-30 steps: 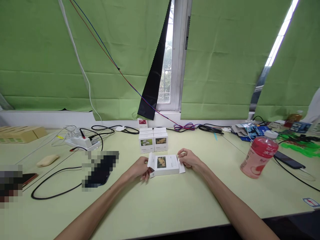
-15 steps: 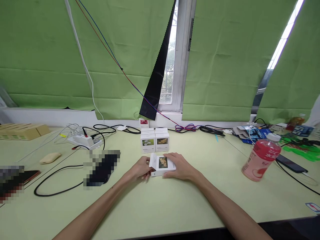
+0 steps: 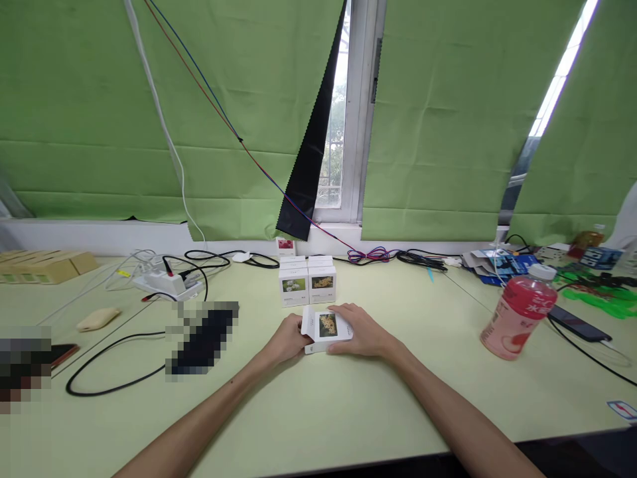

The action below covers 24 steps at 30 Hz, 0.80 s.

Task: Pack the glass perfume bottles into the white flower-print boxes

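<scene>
A small white box (image 3: 328, 326) with a picture of yellow flowers lies on the table, its left end open and a flap raised there. My right hand (image 3: 362, 330) grips it from the right, thumb on the near side and fingers over the far edge. At the open end is my left hand (image 3: 289, 337), its fingers curled in against the box. The flap hides the left fingertips, so what they hold cannot be made out. Just beyond, similar white boxes (image 3: 308, 285) stand together in two rows, with flower pictures facing me.
A pink drink bottle (image 3: 520, 315) stands at right, beside a phone (image 3: 580, 323). At left are a dark pixelated object (image 3: 204, 338), a looped black cable (image 3: 94, 393), a pale yellow case (image 3: 98, 319) and a power strip (image 3: 169, 284). Cardboard boxes (image 3: 40, 267) sit far left.
My left hand has moved slightly right and in against the box's open end; its fingers now show less. The box has shifted slightly right, still in my right hand.
</scene>
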Each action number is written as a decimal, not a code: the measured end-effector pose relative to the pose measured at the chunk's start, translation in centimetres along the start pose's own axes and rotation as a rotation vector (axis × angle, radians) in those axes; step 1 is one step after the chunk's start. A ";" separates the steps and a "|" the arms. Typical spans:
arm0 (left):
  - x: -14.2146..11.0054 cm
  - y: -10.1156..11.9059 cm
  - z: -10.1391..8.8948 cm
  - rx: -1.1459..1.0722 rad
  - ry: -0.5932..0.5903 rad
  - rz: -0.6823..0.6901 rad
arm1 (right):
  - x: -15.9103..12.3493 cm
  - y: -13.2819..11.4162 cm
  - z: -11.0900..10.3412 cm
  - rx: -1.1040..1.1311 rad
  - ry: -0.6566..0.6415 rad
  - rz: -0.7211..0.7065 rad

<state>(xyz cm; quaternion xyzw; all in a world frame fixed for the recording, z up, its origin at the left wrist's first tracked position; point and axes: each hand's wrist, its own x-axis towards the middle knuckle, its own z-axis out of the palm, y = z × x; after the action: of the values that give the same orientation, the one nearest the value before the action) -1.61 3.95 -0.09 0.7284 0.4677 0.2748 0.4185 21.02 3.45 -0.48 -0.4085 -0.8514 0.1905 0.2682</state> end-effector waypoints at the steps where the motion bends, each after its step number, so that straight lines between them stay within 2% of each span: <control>1: 0.1 0.0 -0.2 0.012 -0.002 0.007 | 0.0 0.2 -0.1 0.005 -0.005 0.008; 3: 0.1 0.0 -1.1 0.041 -0.013 0.013 | -0.1 0.7 -0.6 0.017 -0.018 0.030; 9: -0.7 0.0 -5.9 0.141 -0.039 -0.011 | -0.4 2.2 -1.8 0.033 -0.054 0.122; 12: -1.0 0.0 -7.4 0.192 -0.076 -0.046 | -0.5 2.4 -2.2 0.024 -0.070 0.141; 15: -1.1 -0.1 -8.2 0.208 -0.123 -0.053 | -0.8 3.0 -2.9 0.012 -0.072 0.158; 20: -1.5 0.1 -8.6 0.078 -0.169 -0.025 | -1.2 4.1 -3.8 -0.067 -0.039 0.226; 22: -1.5 0.2 -8.4 0.041 -0.169 -0.033 | -1.0 3.6 -3.5 -0.105 0.028 0.187; 24: -1.6 0.2 -8.1 0.016 -0.167 -0.030 | -0.5 2.3 -2.7 -0.140 0.106 0.082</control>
<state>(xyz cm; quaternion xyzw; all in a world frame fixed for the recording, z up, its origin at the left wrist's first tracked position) -8.60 5.33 4.10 0.7451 0.4440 0.2030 0.4544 24.36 4.70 0.24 -0.4703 -0.8297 0.1196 0.2759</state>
